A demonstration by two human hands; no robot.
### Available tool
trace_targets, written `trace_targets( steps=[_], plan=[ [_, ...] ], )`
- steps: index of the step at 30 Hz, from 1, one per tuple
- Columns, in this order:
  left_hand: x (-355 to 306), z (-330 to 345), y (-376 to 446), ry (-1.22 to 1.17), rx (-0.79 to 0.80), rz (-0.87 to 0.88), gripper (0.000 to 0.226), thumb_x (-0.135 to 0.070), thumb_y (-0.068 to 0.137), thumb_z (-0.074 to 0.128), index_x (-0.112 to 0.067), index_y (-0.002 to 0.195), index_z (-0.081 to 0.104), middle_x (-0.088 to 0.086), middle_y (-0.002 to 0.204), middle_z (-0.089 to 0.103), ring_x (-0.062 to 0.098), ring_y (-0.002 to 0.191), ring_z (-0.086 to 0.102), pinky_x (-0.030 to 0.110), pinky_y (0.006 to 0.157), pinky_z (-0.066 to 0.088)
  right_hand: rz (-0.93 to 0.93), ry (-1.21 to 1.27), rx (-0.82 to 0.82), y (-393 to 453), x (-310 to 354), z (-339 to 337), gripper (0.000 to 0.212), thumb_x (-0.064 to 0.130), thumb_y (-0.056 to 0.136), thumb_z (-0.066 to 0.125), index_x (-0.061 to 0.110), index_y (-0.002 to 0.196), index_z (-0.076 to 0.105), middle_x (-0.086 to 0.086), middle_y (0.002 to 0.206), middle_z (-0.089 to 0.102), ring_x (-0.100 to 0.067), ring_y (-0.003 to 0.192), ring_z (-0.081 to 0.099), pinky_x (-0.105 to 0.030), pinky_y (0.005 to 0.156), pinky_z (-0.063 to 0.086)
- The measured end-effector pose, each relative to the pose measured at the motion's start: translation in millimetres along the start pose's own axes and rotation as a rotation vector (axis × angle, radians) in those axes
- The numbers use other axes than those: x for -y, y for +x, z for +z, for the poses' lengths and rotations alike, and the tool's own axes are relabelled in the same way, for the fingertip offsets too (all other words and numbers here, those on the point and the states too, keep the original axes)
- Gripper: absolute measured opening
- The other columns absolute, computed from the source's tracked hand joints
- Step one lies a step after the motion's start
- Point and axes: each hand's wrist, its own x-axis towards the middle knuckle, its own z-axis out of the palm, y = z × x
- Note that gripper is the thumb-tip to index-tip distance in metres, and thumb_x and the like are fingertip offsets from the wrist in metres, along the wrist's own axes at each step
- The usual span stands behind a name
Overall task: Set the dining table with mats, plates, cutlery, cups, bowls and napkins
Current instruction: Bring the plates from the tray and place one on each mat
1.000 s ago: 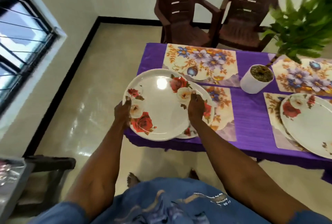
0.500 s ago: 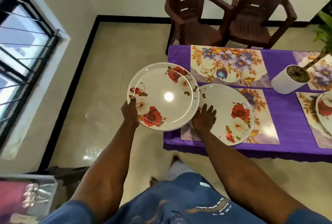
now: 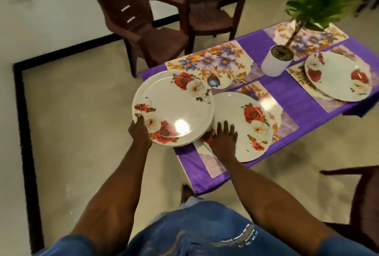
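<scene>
My left hand has its grip on the near rim of a small stack of plates, thumb on top of the rim by a red rose, fingers hidden underneath. The stack is held level, partly over the floor and partly over the worktop's left corner; I can see more than one rim edge but cannot count the plates in it. My right hand lies flat, fingers spread and straight, pressing on the near edge of a single plate that rests on the nearest floral mat. The held stack overlaps this plate's left edge.

The plates are round, so they have no long axis; the laid plate's largest rose faces the far right.

Counted: four floral mats on the purple cloth. One is under the laid plate, one is a bare mat beyond it, one is a third mat at right carrying another plate, and one is a far mat behind a white plant pot. Two brown plastic chairs stand beyond the worktop.

Compared with half a second ago, the view has swung so the worktop runs diagonally. The right hand has stayed on the laid plate with fingers now flatter, and the left hand keeps the stack close against it.
</scene>
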Motion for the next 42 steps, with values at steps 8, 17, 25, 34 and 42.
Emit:
trace_targets(
  steps=[8,17,25,34,42],
  plan=[
    [-21.7,11.6,56.5,0.046,0.075,-0.070,0.027,-0.026,0.088,0.071,-0.010,0.110,0.071,0.010,0.109,0.072,0.026,0.094,0.071,0.039,0.081,0.058,0.070,-0.015,0.037,6.9,8.3,-13.8,0.064,0.049,0.101,0.030,0.017,0.155,0.020,-0.011,0.163,0.010,-0.038,0.149,0.006,-0.055,0.118,0.010],
    [-90.7,11.3,136.4,0.189,0.274,-0.048,0.034,-0.029,0.097,0.060,-0.006,0.121,0.062,0.008,0.111,0.065,0.025,0.095,0.064,0.033,0.077,0.052,0.343,0.456,-0.331,31.9,124.5,-8.9,0.039,0.015,0.093,0.044,-0.009,0.119,0.061,-0.030,0.124,0.059,-0.045,0.121,0.051,-0.046,0.107,0.037],
    [-173.8,-14.8,248.7,0.388,0.491,-0.051,0.033,-0.029,0.091,0.069,-0.003,0.110,0.067,0.012,0.104,0.071,0.025,0.082,0.070,0.032,0.069,0.058,0.492,1.484,-0.392,93.0,276.7,-23.4,0.038,0.039,0.101,0.047,0.008,0.116,0.064,-0.005,0.107,0.070,-0.021,0.094,0.068,-0.030,0.080,0.057],
    [-224.0,59.8,344.5,0.396,0.718,-0.240,0.049,-0.030,0.078,0.083,-0.003,0.116,0.066,0.016,0.109,0.072,0.038,0.098,0.070,0.059,0.088,0.054,0.630,1.182,-0.539,207.0,315.6,-3.9,0.035,0.041,0.068,0.080,0.016,0.089,0.069,-0.004,0.085,0.073,-0.026,0.078,0.069,-0.040,0.069,0.057],
    [-270.3,185.2,421.4,0.465,0.779,-0.266,0.048,-0.039,0.082,0.078,-0.006,0.115,0.066,0.018,0.114,0.070,0.040,0.101,0.068,0.057,0.090,0.053,0.727,1.162,-0.541,329.0,335.3,-21.4,0.031,0.039,0.073,0.071,0.013,0.089,0.067,-0.009,0.086,0.070,-0.032,0.083,0.067,-0.048,0.077,0.055]
  ],
)
